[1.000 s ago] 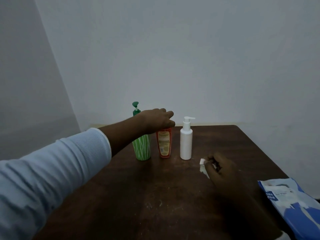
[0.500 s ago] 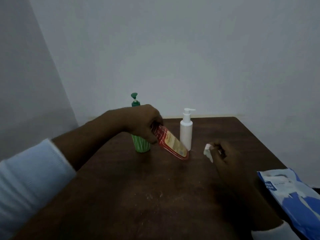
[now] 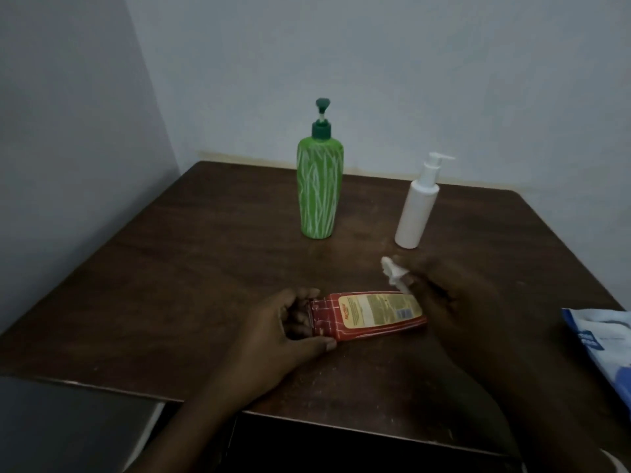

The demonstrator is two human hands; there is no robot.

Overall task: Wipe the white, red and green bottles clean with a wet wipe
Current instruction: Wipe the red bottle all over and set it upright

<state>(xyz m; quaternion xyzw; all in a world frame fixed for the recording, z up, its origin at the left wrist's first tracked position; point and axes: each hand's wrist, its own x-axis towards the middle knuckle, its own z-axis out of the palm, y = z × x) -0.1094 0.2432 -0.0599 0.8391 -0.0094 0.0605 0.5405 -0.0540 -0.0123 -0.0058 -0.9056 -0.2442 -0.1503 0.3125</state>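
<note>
My left hand (image 3: pixel 286 331) grips the cap end of the red bottle (image 3: pixel 370 314), which lies sideways over the near middle of the dark wooden table (image 3: pixel 191 268), label up. My right hand (image 3: pixel 444 295) pinches a crumpled white wet wipe (image 3: pixel 392 273) just above the bottle's other end. The green pump bottle (image 3: pixel 319 186) stands upright further back. To its right stands the white pump bottle (image 3: pixel 416 208), also upright.
A blue and white wet wipe pack (image 3: pixel 604 346) lies at the table's right edge. Walls close the table in at the back and left. The table's front edge (image 3: pixel 307 414) runs just below my hands.
My left hand took the red bottle from between the other two, tipped it and brought it down near the front of the table. My right hand with the wipe moved in beside it.
</note>
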